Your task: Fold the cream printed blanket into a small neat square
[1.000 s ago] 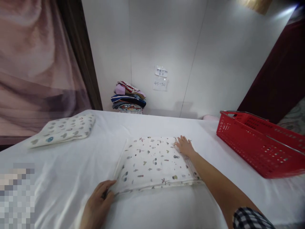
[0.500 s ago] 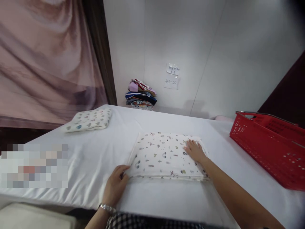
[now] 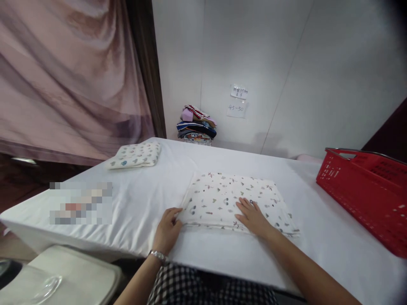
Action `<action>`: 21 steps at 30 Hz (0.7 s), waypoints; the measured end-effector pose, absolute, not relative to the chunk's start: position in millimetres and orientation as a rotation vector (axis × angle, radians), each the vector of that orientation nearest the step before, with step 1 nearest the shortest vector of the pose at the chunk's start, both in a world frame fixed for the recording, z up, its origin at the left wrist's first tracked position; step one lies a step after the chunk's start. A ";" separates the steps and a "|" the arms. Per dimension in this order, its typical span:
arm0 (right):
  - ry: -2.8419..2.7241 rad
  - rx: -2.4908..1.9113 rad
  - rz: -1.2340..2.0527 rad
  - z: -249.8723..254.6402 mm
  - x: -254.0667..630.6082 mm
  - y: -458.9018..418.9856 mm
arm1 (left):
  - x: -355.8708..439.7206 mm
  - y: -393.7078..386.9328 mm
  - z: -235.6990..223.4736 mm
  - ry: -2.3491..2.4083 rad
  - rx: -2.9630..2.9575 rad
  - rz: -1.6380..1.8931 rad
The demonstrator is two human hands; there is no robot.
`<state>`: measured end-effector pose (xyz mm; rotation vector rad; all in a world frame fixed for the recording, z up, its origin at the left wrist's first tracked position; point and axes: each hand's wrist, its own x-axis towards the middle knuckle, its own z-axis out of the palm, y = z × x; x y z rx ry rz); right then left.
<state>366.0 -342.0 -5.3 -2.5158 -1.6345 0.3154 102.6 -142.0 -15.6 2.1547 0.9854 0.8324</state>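
A folded white cloth with small printed figures (image 3: 222, 195) lies flat on the white-covered table (image 3: 143, 203). My left hand (image 3: 168, 231) pinches the cloth's near left corner, fingers closed on its edge. My right hand (image 3: 252, 217) rests flat on the cloth's near middle, fingers stretched out and pressing down. A watch shows on my left wrist.
A second folded printed cloth (image 3: 135, 154) lies at the table's far left corner. A red plastic basket (image 3: 365, 190) stands at the right. A pile of folded clothes (image 3: 197, 126) sits against the back wall under paper notes (image 3: 238, 101). A pink curtain (image 3: 70, 72) hangs left.
My right hand has slid from the cloth's far right part toward its near edge. My left hand stays on the near left corner. The camera has drawn back and turned left.
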 end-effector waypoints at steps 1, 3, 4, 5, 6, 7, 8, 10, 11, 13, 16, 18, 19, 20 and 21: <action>-1.615 -2.520 0.319 -5.1 363.6 -342.8 | 102.7 -142.5 -15.3 0.981 2.148 0.839; -1.602 -2.510 0.310 -5.2 358.9 -343.9 | 102.9 -143.6 -14.7 0.973 2.133 0.849; -1.611 -2.501 0.295 -5.9 356.1 -344.4 | 103.0 -144.1 -14.6 0.972 2.125 0.852; -1.625 -2.496 0.272 -7.0 353.2 -345.2 | 103.1 -144.7 -14.6 0.973 2.118 0.854; -1.638 -2.497 0.251 -8.5 350.4 -346.0 | 103.1 -145.4 -14.5 0.975 2.110 0.855; -1.645 -2.504 0.230 -10.0 348.1 -347.0 | 103.1 -146.1 -14.5 0.979 2.103 0.858; -1.644 -2.513 0.213 -11.3 346.3 -347.9 | 103.1 -147.0 -14.5 0.980 2.098 0.859; -1.631 -2.520 0.215 -12.1 344.1 -349.0 | 102.8 -148.9 -14.4 0.978 2.092 0.865; -1.623 -2.513 0.225 -11.3 343.1 -349.0 | 102.6 -149.8 -14.3 0.975 2.094 0.866; -1.634 -2.470 0.238 -7.6 339.2 -347.4 | 102.2 -151.4 -13.8 0.963 2.103 0.868; -1.748 -2.352 0.213 -0.4 326.4 -340.8 | 101.9 -151.5 -11.7 0.963 2.110 0.855; -1.863 -2.275 0.175 1.4 315.2 -334.2 | 102.2 -149.9 -9.3 1.012 2.076 0.821; -1.917 -2.246 0.167 0.6 309.9 -330.8 | 102.5 -148.6 -7.9 1.047 2.040 0.794; -1.967 -2.224 0.163 -1.6 305.3 -327.5 | 102.7 -147.0 -6.6 1.077 1.992 0.762; -2.003 -2.212 0.155 -4.9 301.5 -324.7 | 102.8 -145.3 -5.5 1.100 1.938 0.734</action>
